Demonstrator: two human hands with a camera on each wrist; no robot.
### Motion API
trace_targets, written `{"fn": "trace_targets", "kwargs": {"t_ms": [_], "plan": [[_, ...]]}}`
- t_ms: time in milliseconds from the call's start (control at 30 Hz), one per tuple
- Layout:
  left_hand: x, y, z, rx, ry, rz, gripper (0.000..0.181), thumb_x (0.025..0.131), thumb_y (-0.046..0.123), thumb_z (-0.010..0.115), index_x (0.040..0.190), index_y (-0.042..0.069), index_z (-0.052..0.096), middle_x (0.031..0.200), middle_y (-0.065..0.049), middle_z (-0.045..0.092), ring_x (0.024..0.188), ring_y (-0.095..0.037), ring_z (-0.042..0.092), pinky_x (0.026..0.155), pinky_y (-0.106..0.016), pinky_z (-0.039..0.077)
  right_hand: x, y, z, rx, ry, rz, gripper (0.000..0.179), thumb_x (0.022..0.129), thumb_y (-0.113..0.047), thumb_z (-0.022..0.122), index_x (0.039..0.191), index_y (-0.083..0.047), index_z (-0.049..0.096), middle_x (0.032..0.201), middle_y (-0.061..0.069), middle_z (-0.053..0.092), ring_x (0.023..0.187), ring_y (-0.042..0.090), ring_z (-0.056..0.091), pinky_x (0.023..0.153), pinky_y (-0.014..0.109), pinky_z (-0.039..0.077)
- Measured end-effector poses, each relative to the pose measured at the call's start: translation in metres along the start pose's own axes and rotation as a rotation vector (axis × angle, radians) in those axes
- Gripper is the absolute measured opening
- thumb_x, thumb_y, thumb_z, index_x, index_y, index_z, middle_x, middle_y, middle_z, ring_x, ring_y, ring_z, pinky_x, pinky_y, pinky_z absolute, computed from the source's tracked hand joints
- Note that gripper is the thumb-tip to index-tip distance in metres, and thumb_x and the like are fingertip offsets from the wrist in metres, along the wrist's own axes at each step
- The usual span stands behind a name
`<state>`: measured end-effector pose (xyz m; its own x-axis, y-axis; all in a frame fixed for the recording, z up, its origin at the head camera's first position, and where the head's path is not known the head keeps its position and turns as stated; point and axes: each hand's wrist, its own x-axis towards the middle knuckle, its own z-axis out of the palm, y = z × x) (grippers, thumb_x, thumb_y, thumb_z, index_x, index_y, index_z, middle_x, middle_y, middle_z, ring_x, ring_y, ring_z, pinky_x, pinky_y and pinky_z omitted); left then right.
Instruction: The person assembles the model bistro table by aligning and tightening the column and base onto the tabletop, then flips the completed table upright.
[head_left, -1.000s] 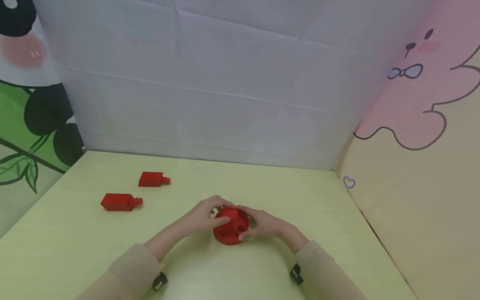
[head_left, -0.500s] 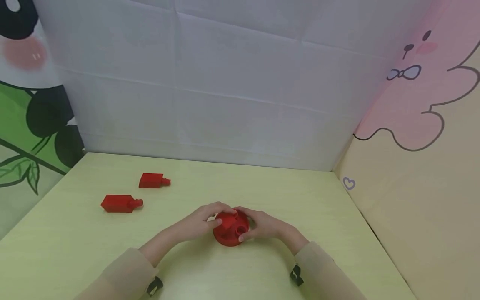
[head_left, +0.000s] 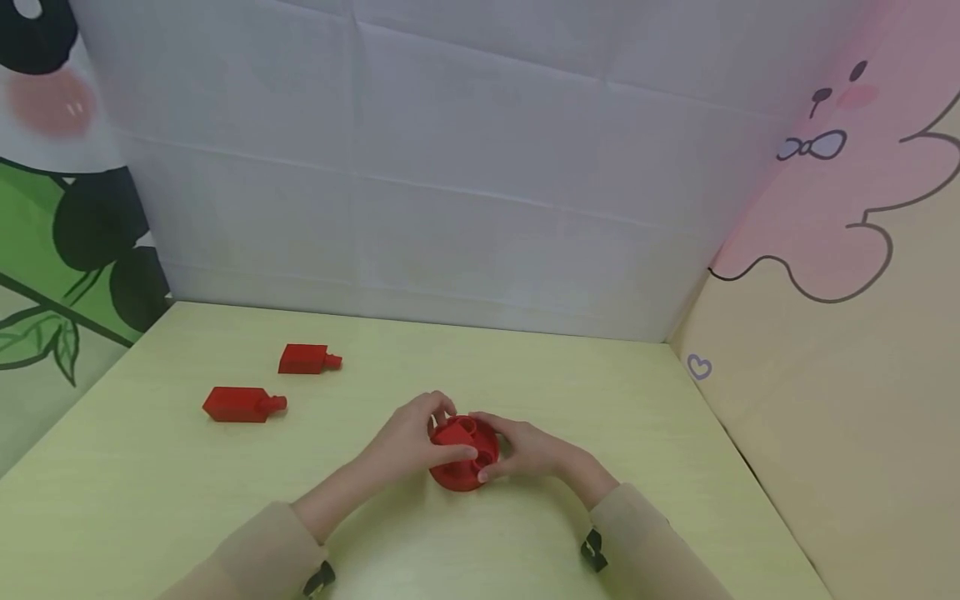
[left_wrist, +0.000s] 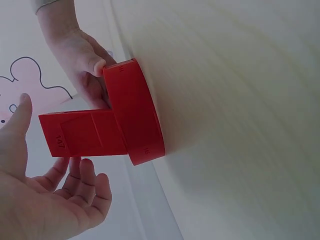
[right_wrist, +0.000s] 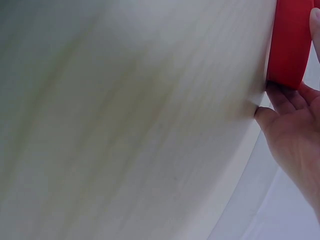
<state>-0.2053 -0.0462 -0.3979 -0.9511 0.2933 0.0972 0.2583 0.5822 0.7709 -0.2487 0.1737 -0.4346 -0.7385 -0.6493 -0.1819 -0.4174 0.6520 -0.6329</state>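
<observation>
Head view: I see the round red base (head_left: 456, 483) sitting on the pale bench (head_left: 600, 392).
Red block (left_wrist: 85, 134): my left wrist feed shows it standing upright on the base, marked 147.
Right hand (head_left: 534, 450): fingers curled in, holding the base by its rim from the right, thumb on the near side.
Left hand (head_left: 408, 437): left of the base, fingers loosely bent, thumb spread well away; it grips nothing I can see, and I cannot tell whether a fingertip touches the block.
Larger bottle-shaped piece (head_left: 237, 405): red, lying well left of the base and somewhat beyond it.
Smaller bottle-shaped piece (head_left: 303, 359): also red and lying, left of the base and farther back.
Pink bear wall (head_left: 847, 200): right of the base.
</observation>
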Motion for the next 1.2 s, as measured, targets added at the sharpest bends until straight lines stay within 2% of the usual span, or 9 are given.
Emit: {"fn": "trace_targets", "kwargs": {"t_ms": [167, 367, 467, 667, 867, 1033, 1133, 1200], "plan": [[0.0, -0.003, 0.0, 0.009, -0.031, 0.038, 0.046, 0.062, 0.045, 0.077, 0.093, 0.022, 0.053, 0.085, 0.007, 0.052, 0.08, -0.014, 0.05, 0.057, -0.022, 0.048, 0.001, 0.0, 0.001, -0.004, 0.002, 0.011, 0.084, 0.067, -0.053, 0.069, 0.137, -0.039, 0.023, 0.126, -0.017, 0.043, 0.117, 0.008, 0.041, 0.093, 0.036, 0.04], [-0.003, -0.008, -0.008, 0.016, -0.068, 0.114, 0.04, 0.068, 0.042, 0.073, 0.099, 0.023, 0.056, 0.086, 0.01, 0.052, 0.081, -0.012, 0.049, 0.058, -0.023, 0.047, 0.003, 0.001, 0.002, -0.002, 0.002, 0.01, 0.086, 0.067, -0.053, 0.069, 0.138, -0.038, 0.023, 0.127, -0.016, 0.043, 0.117, 0.008, 0.041, 0.093, 0.034, 0.04], [-0.004, -0.012, -0.013, 0.041, -0.095, 0.165, 0.039, 0.071, 0.043, 0.071, 0.102, 0.024, 0.058, 0.09, 0.012, 0.053, 0.083, -0.011, 0.05, 0.065, -0.025, 0.047, 0.003, 0.001, 0.002, -0.003, 0.004, 0.009, 0.087, 0.067, -0.053, 0.069, 0.138, -0.036, 0.023, 0.127, -0.016, 0.043, 0.118, 0.009, 0.04, 0.094, 0.036, 0.039], [-0.003, -0.021, -0.022, 0.041, -0.18, 0.252, 0.037, 0.077, 0.042, 0.066, 0.108, 0.025, 0.058, 0.099, 0.015, 0.052, 0.092, -0.007, 0.05, 0.08, -0.033, 0.045, 0.003, 0.001, 0.002, -0.012, 0.003, 0.021, 0.086, 0.067, -0.054, 0.069, 0.138, -0.037, 0.023, 0.128, -0.015, 0.042, 0.119, 0.01, 0.039, 0.095, 0.037, 0.038], [-0.002, -0.026, -0.031, 0.026, -0.278, 0.316, 0.034, 0.084, 0.027, 0.061, 0.117, 0.023, 0.057, 0.107, 0.017, 0.051, 0.103, -0.006, 0.047, 0.085, -0.036, 0.045, 0.002, -0.001, 0.001, -0.005, 0.003, 0.017, 0.086, 0.067, -0.053, 0.069, 0.138, -0.037, 0.023, 0.13, -0.015, 0.042, 0.121, 0.011, 0.038, 0.096, 0.039, 0.037], [-0.002, -0.028, -0.035, 0.023, -0.322, 0.335, 0.037, 0.085, 0.017, 0.059, 0.121, 0.021, 0.053, 0.113, 0.013, 0.051, 0.106, -0.008, 0.047, 0.086, -0.038, 0.045, 0.003, -0.001, 0.001, -0.005, 0.0, 0.018, 0.086, 0.067, -0.053, 0.069, 0.138, -0.037, 0.022, 0.13, -0.016, 0.041, 0.121, 0.01, 0.038, 0.095, 0.038, 0.038], [-0.002, -0.028, -0.036, 0.009, -0.32, 0.325, 0.042, 0.084, 0.02, 0.061, 0.124, 0.019, 0.05, 0.119, 0.007, 0.051, 0.109, -0.01, 0.046, 0.087, -0.038, 0.045, 0.003, -0.002, 0.002, -0.001, -0.002, 0.023, 0.086, 0.067, -0.053, 0.069, 0.138, -0.038, 0.023, 0.13, -0.016, 0.041, 0.121, 0.011, 0.038, 0.095, 0.038, 0.039], [-0.003, -0.028, -0.035, 0.004, -0.294, 0.306, 0.048, 0.082, 0.027, 0.063, 0.126, 0.019, 0.047, 0.121, 0.004, 0.05, 0.109, -0.01, 0.046, 0.087, -0.039, 0.045, 0.003, -0.002, 0.002, 0.004, -0.004, 0.029, 0.086, 0.067, -0.052, 0.069, 0.138, -0.038, 0.023, 0.13, -0.016, 0.041, 0.121, 0.011, 0.037, 0.094, 0.037, 0.039]]}}
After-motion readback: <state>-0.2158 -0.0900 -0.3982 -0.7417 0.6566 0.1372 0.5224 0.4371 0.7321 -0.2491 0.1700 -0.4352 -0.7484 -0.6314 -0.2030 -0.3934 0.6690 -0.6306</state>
